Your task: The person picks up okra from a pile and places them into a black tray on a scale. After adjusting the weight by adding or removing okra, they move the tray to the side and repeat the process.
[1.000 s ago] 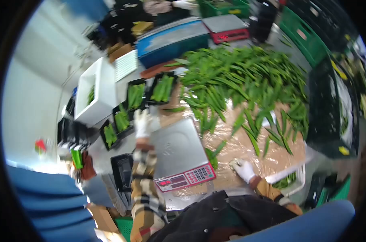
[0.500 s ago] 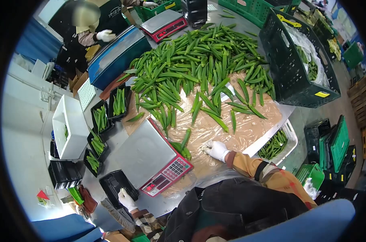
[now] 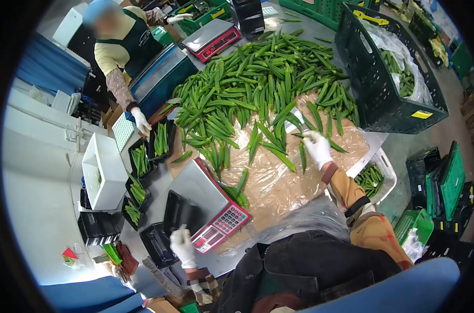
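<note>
My gloved left hand (image 3: 183, 247) holds the near edge of a black tray (image 3: 180, 213), which is tilted at the left part of the red-edged scale (image 3: 198, 189). Another black tray (image 3: 157, 245) lies on the table left of that hand. My gloved right hand (image 3: 317, 148) is at the near side of the okra pile (image 3: 258, 78), its fingertips pressed together near single pods; whether a pod is between them is too small to tell. Brown, plastic-covered sheeting (image 3: 284, 193) lies under the loose pods. Several okra pods (image 3: 240, 193) lie against the scale's right edge.
Okra-filled black trays (image 3: 139, 159) line the table's left side. A co-worker (image 3: 130, 44) reaches one gloved hand (image 3: 141, 121) to them. A large dark crate (image 3: 372, 78) stands back right, a white basket (image 3: 385, 175) below it. A second scale (image 3: 212, 39) stands behind the pile.
My left hand has moved up and right, bringing a black tray to the scale. My right hand has moved up and right to the pile's edge. The co-worker has leaned in toward the filled trays.
</note>
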{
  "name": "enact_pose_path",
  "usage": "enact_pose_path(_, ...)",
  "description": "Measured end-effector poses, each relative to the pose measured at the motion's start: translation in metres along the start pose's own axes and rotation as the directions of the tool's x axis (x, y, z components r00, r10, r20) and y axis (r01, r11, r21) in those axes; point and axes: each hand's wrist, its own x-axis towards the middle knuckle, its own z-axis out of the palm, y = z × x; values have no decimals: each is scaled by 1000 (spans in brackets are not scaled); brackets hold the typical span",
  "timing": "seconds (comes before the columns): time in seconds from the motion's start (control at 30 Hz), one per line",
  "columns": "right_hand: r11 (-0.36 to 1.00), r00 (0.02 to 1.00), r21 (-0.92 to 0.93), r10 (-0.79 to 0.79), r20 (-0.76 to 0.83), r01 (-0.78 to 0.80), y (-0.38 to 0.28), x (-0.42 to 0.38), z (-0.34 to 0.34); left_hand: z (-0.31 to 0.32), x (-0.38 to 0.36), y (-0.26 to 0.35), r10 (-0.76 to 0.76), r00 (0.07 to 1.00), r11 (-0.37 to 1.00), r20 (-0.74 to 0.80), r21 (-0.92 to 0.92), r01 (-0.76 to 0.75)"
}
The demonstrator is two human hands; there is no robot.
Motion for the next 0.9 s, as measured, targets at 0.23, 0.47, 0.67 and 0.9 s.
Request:
enact_pose_path(0.23, 721, 997, -692, -78, -14, 47, 30, 18, -79, 9, -9, 73, -91, 996, 978, -24, -189, 84)
enact_pose_path(0.47, 823, 974, -555, 205, 92, -121, 39, 4, -97, 106, 74, 198, 184, 979, 910, 93, -393, -134)
enact_pose_path(0.67, 920, 1000, -391, -26, -8, 21, 16, 77, -71, 256, 153, 229, 413, 898, 898, 149, -232, -375)
enact_pose_path(0.9, 822, 993, -569, 52, 105, 17, 17, 135, -23, 307, 177, 242, 280, 887, 948, 366, 36, -315)
